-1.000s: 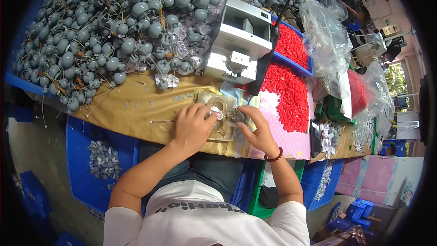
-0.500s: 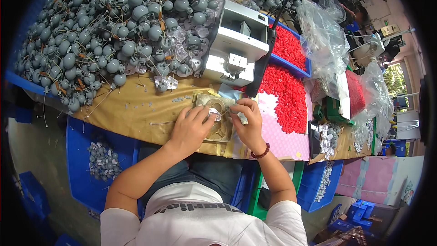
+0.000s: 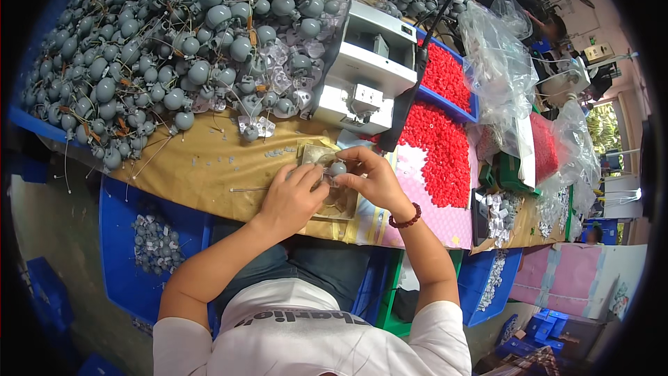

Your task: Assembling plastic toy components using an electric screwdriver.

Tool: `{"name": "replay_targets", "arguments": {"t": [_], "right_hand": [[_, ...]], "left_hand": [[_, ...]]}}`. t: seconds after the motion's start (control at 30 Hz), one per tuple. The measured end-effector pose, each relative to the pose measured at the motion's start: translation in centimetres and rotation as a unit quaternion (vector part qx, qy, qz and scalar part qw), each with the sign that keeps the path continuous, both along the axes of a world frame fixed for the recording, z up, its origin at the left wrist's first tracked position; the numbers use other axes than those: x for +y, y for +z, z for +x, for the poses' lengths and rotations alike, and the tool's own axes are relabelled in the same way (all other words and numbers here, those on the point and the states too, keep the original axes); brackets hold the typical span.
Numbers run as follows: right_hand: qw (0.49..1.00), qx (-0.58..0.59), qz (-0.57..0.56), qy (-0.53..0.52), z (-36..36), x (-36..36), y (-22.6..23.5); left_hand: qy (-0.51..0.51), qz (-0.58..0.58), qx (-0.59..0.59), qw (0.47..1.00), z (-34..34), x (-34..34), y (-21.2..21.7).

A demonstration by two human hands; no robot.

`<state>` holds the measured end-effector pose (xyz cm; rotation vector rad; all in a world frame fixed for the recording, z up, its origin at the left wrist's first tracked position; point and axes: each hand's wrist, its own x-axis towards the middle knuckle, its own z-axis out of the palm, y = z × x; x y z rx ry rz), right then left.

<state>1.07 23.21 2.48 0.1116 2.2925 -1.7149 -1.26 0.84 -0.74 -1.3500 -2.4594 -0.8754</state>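
head: left fisheye, worn | looks down, upright | near above workbench [image 3: 198, 184] | wearer's shirt [image 3: 313, 341] at lower edge

Fingers, my own: two sets, one left [image 3: 300, 174], one right [image 3: 360, 155]. Grey ball-shaped part [image 3: 338, 168] in my right fingers: one. Square jig [image 3: 339, 204] in front of me: one. Dark red beaded bracelet [image 3: 406, 216]: one; its beads too small to count. White boxy machine [image 3: 372, 56]: one. Counter [image 3: 198, 184]: one. Heap of grey ball-shaped parts [image 3: 153, 63]: one, too dense to number. Red pieces [image 3: 438, 143] beside the machine: two lots, both past counting. Blue tray [image 3: 449, 109] holding one such lot: one. Parts-bearing blue bins [image 3: 188, 221] under the counter's near edge: two.
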Motion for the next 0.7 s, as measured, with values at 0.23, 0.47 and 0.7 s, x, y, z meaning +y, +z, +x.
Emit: {"name": "replay_targets", "arguments": {"t": [0.23, 0.47, 0.7], "right_hand": [[0.960, 0.139, 0.238, 0.037, -0.2, -0.6, 0.4], [0.946, 0.226, 0.234, -0.007, 0.7, -0.2, -1.3], [0.785, 0.402, 0.334, -0.331, -4.6, 6.0, -1.4]], "left_hand": [[-0.003, 0.008, 0.001, 1.000, -0.4, 0.2, 0.3], [0.073, -0.017, -0.085, 0.994, -1.1, 2.7, 2.0], [0.067, -0.030, -0.063, 0.995, -1.0, 3.0, 0.9]]}}
